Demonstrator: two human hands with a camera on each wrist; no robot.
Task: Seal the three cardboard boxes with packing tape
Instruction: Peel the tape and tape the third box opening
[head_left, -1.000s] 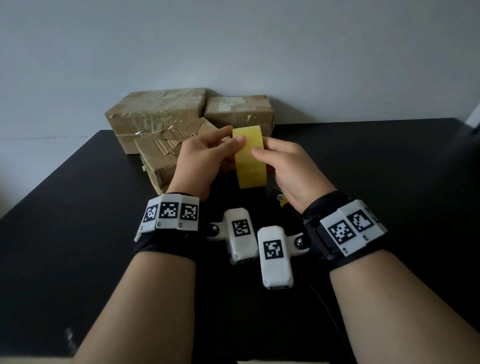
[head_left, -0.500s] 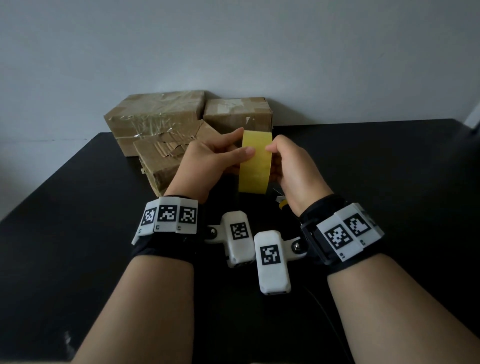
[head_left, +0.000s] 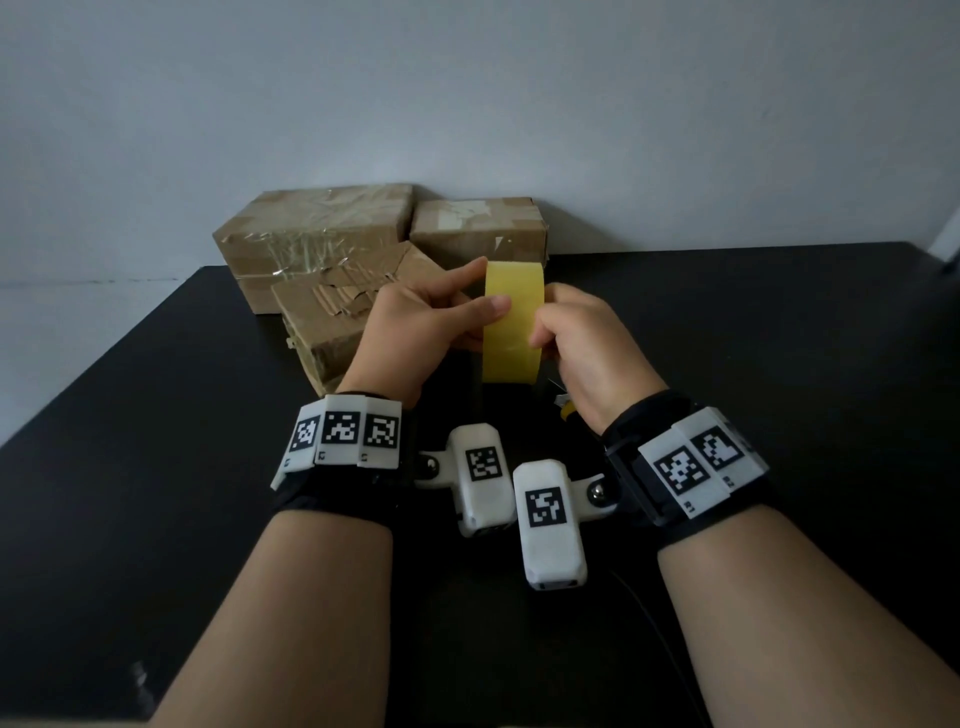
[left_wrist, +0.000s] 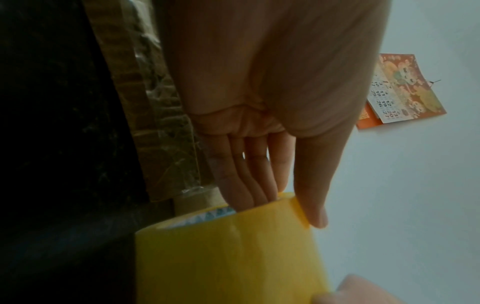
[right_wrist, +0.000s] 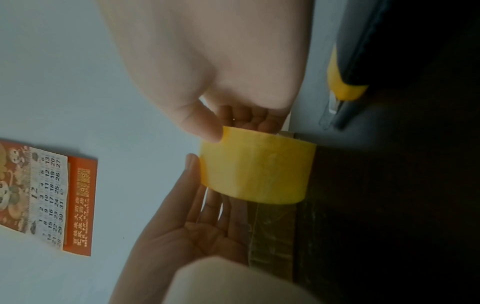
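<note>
**Packing tape roll held between both hands above the desk**

Packing tape roll — yellow, held on edge, clear of the black desk, in front of the boxes. In the left wrist view the inner core is seen at the top with a blue-and-white pattern; in the right wrist view the outer yellow face is shown.

Left hand: the roll is gripped from the left — thumb laid across the outer face, index finger at the top edge, remaining fingers reaching into or behind the core. Fingers mostly straight in the left wrist view, tips on the roll's rim.

Right hand: the roll is pinched at its right edge, thumb on the outer face, fingers curled behind it. Same pinch confirmed in the right wrist view. Whether a loose tape end is caught under the thumb cannot be told.

Three cardboard boxes are grouped at the far left of the desk against the wall:
- large box at the back left, covered with wrinkled clear tape
- smaller box just beside it on the right, tape patches on top
- front box, tilted, torn corrugated layer exposed on top, partly hidden by the left hand

A utility knife with a yellow body lies on the desk below the right hand; only its tip is seen in the head view.

A calendar hangs on the wall.
</note>
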